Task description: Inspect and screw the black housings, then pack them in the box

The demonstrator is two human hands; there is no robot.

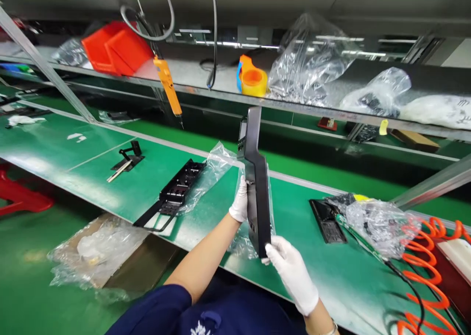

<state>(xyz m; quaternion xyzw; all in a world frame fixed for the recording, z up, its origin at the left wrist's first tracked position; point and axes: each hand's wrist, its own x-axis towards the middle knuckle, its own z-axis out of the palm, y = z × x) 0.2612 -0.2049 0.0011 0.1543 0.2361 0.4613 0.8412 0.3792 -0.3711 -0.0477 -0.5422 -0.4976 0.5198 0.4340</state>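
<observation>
At the far left, a red plastic stool point(20, 197) stands on the green floor beside the green table point(73, 168). On the shelf point(191, 77) above, a red bin point(116, 48) lies tilted, and an orange electric screwdriver point(168, 85) hangs from a cable with its tip pointing down over the table. A small black bracket point(128, 159) lies on the table below it. Under the table edge, a cardboard box point(121, 261) holds crumpled clear plastic.

Further right, a black plastic tray point(176, 190) lies flat on the table, partly over a clear plastic bag point(215, 170).

In the middle, the person holds 1 long black panel point(255, 183) upright and edge-on to the camera, above the near part of the table. The left hand point(240, 202), in a white glove, has its grip closed around the panel's left edge at about mid-height. The right hand point(292, 271), also gloved in white, pinches the panel's lower end between thumb and fingers. Both hands are in contact with the panel, which does not touch the table.

On the shelf behind, a roll of yellow tape point(253, 80) sits next to a large clear bag point(312, 60).

To the right of the panel, a flat black part point(327, 219) lies on the table, just beside a clear bag of parts point(379, 224). At the far right, an orange coiled hose point(427, 271) loops along the table edge.
</observation>
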